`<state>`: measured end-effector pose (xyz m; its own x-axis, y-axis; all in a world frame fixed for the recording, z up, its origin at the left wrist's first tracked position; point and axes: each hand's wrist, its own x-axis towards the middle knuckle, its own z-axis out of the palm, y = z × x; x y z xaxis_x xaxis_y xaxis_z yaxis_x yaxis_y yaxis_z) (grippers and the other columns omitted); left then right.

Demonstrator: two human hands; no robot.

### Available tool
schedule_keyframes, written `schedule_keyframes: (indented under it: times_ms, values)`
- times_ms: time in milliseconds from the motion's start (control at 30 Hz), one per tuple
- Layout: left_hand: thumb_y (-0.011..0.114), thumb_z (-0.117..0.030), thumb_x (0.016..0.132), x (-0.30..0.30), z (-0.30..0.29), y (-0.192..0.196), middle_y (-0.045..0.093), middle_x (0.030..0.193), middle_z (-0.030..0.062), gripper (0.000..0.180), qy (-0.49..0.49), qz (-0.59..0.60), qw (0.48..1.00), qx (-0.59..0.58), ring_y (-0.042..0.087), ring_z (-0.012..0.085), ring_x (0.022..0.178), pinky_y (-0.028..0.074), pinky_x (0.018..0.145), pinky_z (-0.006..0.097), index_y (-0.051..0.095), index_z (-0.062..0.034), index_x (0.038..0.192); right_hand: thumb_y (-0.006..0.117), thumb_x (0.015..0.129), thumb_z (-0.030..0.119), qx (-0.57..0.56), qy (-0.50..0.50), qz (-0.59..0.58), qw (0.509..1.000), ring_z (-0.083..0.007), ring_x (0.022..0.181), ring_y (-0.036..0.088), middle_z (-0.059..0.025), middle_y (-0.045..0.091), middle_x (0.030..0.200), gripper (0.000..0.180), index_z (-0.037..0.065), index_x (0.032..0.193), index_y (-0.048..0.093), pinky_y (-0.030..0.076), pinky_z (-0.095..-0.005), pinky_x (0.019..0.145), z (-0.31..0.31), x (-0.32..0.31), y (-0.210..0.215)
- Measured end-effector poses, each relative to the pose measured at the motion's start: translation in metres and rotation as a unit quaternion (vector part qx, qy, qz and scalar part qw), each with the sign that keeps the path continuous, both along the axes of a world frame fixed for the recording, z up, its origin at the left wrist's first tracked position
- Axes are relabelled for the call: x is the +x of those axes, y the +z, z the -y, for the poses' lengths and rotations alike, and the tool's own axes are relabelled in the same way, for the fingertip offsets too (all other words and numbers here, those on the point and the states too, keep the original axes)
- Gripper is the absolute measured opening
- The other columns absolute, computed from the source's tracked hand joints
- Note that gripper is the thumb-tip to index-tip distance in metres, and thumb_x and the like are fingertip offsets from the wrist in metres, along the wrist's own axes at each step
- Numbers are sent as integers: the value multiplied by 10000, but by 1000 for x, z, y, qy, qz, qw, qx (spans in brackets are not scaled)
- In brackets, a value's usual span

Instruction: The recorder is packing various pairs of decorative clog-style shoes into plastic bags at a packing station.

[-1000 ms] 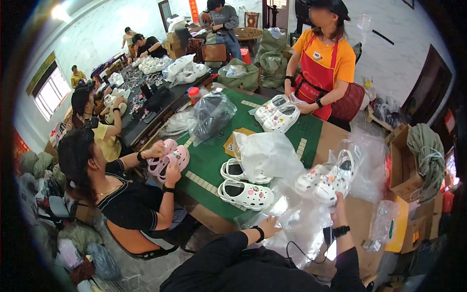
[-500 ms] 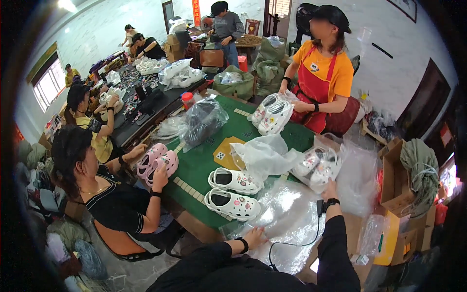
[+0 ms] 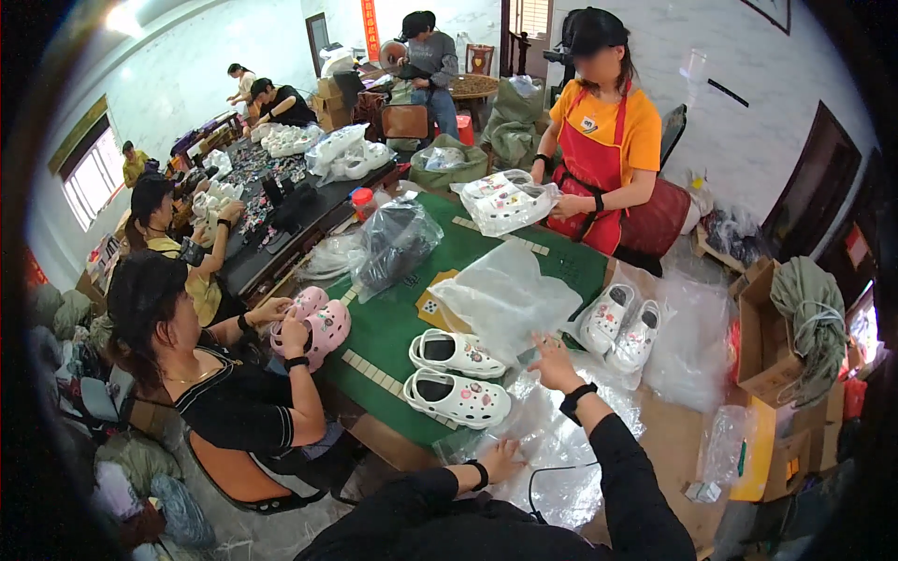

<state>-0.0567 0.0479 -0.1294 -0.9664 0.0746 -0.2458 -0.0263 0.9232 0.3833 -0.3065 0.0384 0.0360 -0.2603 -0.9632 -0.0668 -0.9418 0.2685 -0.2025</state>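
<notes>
Bagging white clogs (image 3: 458, 374) at the green table (image 3: 393, 323)
Left hand (image 3: 500, 460) flat, spread on plastic bag (image 3: 552, 449); right hand (image 3: 554, 363) open, fingers spread above; pin bag flat before lifting mouth

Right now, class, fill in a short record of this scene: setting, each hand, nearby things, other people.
Setting: green table in a crowded workroom
Left hand: resting flat on clear plastic bags
Right hand: on the plastic, beside a clear bag
Nearby: pair of white clogs on the table; second white pair in plastic
Others: seated person holding pink clogs; person in red apron holding bagged clogs
</notes>
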Motion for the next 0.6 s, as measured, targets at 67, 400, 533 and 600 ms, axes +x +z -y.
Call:
schedule_keyframes:
  times_ms: [67, 400, 533, 600]
  values:
    - [335, -281, 915, 4, 3, 61, 196, 1402, 259, 461, -91, 62, 991, -81, 260, 468, 1249, 218, 1035, 501, 306, -252, 1374, 601, 650, 69, 51, -1, -84, 995, -353, 1320, 184, -114, 170, 1454, 313, 251, 880, 710, 193, -559, 1029, 10, 8, -8]
    - [473, -104, 794, 36, 13, 68, 292, 1341, 254, 496, -56, -99, 993, -10, 311, 448, 1216, 264, 1011, 489, 449, -203, 1279, 550, 769, 202, 32, -70, -198, 977, -316, 1277, 295, -81, 183, 1460, 232, 79, 910, 688, 287, -524, 985, 50, 39, -30]
    - [458, -133, 827, 51, 13, 74, 376, 1280, 241, 386, -40, -150, 988, -2, 363, 387, 1186, 275, 999, 451, 530, -167, 1204, 512, 787, 187, 121, -106, -131, 978, -291, 1266, 318, -84, 271, 1420, 277, 68, 990, 658, 290, -502, 981, 48, 37, -30]
    - [465, -127, 823, 56, 9, 71, 381, 1269, 235, 373, -40, -145, 989, -8, 363, 381, 1191, 284, 1000, 445, 533, -138, 1190, 487, 801, 180, 143, -117, -120, 976, -288, 1258, 328, -95, 324, 1390, 305, 66, 1040, 638, 284, -497, 980, 45, 30, -45]
